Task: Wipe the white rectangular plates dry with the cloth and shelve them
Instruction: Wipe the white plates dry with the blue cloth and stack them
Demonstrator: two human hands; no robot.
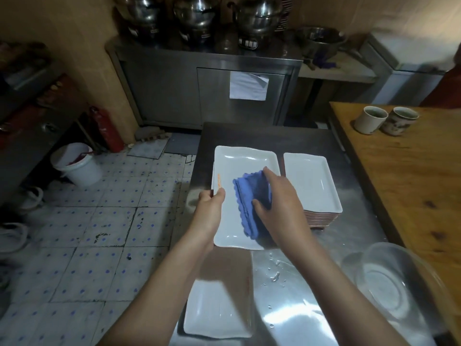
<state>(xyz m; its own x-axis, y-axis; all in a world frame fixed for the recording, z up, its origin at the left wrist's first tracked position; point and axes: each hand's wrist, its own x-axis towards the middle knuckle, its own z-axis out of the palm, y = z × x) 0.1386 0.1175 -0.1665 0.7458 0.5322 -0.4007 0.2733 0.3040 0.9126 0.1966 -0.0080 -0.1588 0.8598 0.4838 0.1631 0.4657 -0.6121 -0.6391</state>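
left hand (pixel 212 203): we clamp it on the plate's (pixel 239 161) left edge, thumb on top, so the plate stays put under the wipe.
right hand (pixel 279 196): thumb and fingers closed round the folded cloth (pixel 249 196), pressing it flat on the plate face.
plate: face up, over the table's (pixel 299 308) left side, just beside the stack (pixel 311 181).
near plate (pixel 217 310): by our elbows, with water drops (pixel 274 275) beside it; we guess it is waiting its turn.
step: drying; shelving not yet started, and we can't tell which shelf is meant.
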